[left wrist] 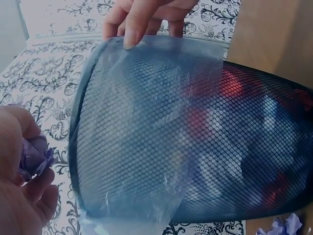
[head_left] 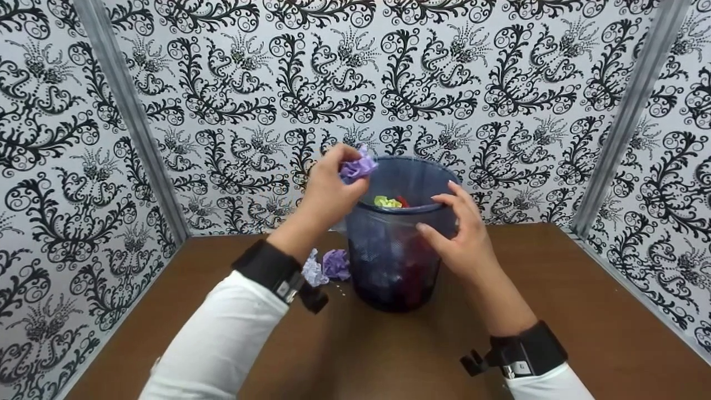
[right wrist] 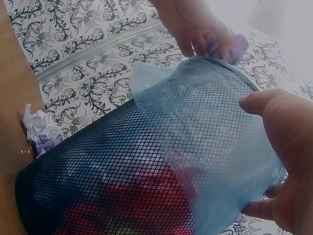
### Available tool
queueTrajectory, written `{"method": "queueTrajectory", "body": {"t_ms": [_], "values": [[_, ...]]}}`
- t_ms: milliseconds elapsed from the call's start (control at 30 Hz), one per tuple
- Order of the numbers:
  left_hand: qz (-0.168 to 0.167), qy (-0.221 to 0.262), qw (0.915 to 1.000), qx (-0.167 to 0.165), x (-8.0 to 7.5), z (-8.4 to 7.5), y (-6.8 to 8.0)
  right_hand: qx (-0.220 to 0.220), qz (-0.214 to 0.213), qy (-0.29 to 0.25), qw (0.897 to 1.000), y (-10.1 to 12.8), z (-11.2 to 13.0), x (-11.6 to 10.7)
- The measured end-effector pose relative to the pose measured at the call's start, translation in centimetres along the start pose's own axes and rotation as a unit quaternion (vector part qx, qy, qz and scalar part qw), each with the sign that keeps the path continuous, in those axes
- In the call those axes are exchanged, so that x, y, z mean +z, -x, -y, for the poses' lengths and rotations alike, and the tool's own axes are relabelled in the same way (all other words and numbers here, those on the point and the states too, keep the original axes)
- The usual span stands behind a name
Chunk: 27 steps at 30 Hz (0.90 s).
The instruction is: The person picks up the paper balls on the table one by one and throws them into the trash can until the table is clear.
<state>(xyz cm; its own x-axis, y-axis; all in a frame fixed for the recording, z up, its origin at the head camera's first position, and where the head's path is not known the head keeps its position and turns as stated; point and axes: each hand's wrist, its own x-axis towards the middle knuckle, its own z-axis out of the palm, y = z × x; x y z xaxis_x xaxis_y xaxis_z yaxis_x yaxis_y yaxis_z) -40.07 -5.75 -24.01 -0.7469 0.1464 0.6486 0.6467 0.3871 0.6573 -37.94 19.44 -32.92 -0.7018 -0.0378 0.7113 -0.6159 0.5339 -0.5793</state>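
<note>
In the head view my left hand (head_left: 336, 180) pinches a crumpled purple paper ball (head_left: 360, 166) at the left rim of a dark mesh wastebasket (head_left: 394, 261). The left wrist view shows the purple ball (left wrist: 35, 155) between thumb and fingers, just beyond the rim. At the wastebasket's right side, my right hand (head_left: 464, 239) spreads its thumb and relaxed fingers around the upper wall near the rim. A clear plastic liner (right wrist: 215, 122) folds down over the outside of the rim. Inside are yellow paper (head_left: 387, 201) and red crumpled paper (head_left: 403, 202).
A pale lilac paper ball (head_left: 314, 269) and a darker purple one (head_left: 336, 264) lie on the brown table (head_left: 555, 289) left of the wastebasket's base. Patterned walls (head_left: 289, 66) enclose the back and both sides.
</note>
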Motion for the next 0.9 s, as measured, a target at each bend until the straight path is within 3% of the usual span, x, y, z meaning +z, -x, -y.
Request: {"method": "queueTrajectory", "body": {"t_ms": [233,600,767,900], "values": [[0.032,-0.046,0.9980,-0.028,1.4,0.3,-1.1,0.003,0.003,-0.004,1.000,0.0,-0.1,0.1],[0.074,-0.094,0.9918,-0.045,2.0,0.4,-1.5,0.003,0.001,-0.002,1.000,0.0,0.1,0.1],[0.068,-0.139,0.9866,-0.051,2.0,0.3,-1.5,0.001,-0.002,-0.001,1.000,0.0,0.0,0.1],[0.066,-0.141,0.9862,-0.056,2.1,0.2,-1.5,0.007,0.001,0.002,1.000,0.0,0.0,0.0]]}}
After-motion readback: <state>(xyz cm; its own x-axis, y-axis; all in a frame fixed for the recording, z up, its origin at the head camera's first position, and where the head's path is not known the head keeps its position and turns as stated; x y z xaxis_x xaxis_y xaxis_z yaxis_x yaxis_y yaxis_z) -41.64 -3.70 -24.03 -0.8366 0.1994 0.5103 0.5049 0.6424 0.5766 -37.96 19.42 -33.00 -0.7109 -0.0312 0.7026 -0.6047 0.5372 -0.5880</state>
